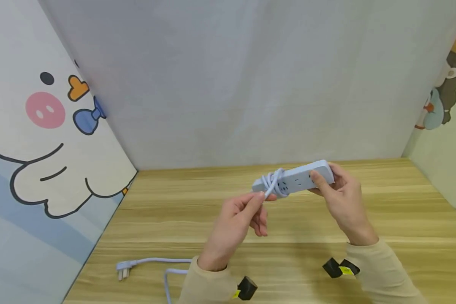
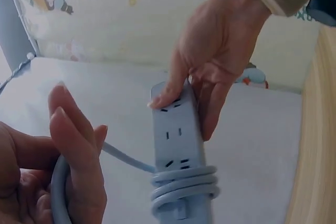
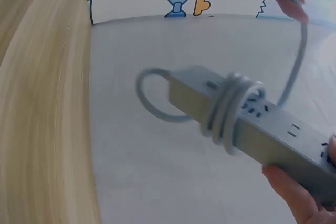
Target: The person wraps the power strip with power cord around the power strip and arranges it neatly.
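A white power strip (image 1: pixel 302 178) is held up over the wooden table, tilted with its right end higher. My right hand (image 1: pixel 346 198) grips that right end, thumb on the socket face and fingers behind. Several turns of its white cord (image 3: pixel 224 111) wrap around the other end of the strip. My left hand (image 1: pixel 239 223) pinches the cord just off the wraps, between thumb and index finger. In the left wrist view, the cord (image 2: pixel 128 158) runs taut from the wraps to the left hand (image 2: pixel 79 166) and passes through its curled fingers.
The plug (image 1: pixel 124 269) lies on the wooden table (image 1: pixel 167 219) at the left, its cord leading under the left sleeve (image 1: pixel 209 283). A pale grey backdrop (image 1: pixel 251 84) rises behind the table, with cartoon-printed panels (image 1: pixel 45 177) at both sides.
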`<state>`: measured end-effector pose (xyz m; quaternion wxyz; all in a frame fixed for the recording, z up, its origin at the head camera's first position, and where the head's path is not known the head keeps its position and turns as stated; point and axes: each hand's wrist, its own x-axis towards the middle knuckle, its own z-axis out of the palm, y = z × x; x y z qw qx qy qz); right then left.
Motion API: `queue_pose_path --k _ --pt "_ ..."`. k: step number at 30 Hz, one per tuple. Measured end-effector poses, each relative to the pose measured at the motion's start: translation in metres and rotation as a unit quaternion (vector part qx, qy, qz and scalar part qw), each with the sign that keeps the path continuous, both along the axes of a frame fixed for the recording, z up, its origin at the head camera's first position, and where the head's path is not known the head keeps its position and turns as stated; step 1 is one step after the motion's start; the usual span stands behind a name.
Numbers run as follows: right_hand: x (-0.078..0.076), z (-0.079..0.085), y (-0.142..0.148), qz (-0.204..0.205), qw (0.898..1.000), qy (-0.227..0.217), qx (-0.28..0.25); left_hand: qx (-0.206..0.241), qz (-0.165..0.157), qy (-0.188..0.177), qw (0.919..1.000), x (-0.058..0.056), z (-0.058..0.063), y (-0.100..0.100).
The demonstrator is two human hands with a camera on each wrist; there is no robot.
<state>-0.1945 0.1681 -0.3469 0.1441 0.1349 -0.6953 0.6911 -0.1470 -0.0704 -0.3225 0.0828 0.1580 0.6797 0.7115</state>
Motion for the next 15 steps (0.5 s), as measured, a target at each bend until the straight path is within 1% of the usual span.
queue_pose_path --k 1,2,4,6,9,11,13,15 --pt "0.000 -0.001 -0.002 -0.016 0.999 0.012 -0.043 -0.001 -0.019 -0.001 0.9998 0.002 0.000 0.004" --pt "-0.001 -0.001 -0.004 -0.029 0.996 0.022 -0.087 -0.003 -0.038 -0.006 0.9993 0.004 0.000 0.007" --pt "0.000 0.001 -0.005 -0.050 0.985 0.036 -0.161 -0.006 -0.076 -0.014 0.9970 0.005 -0.001 0.013" --pt "0.002 0.004 -0.006 -0.053 0.972 0.037 -0.224 -0.015 -0.108 -0.021 0.9939 0.005 -0.002 0.017" --pt "0.005 0.010 -0.006 -0.029 0.958 0.025 -0.286 -0.032 -0.148 -0.023 0.9881 0.004 -0.005 0.018" --pt "0.008 0.014 -0.006 -0.005 0.951 0.014 -0.310 -0.048 -0.175 -0.020 0.9833 0.002 -0.008 0.017" --pt "0.011 0.017 -0.005 0.024 0.943 0.008 -0.332 -0.067 -0.204 -0.018 0.9766 -0.001 -0.011 0.017" --pt "0.013 0.019 -0.002 0.063 0.931 0.001 -0.360 -0.086 -0.228 -0.015 0.9699 -0.004 -0.015 0.018"
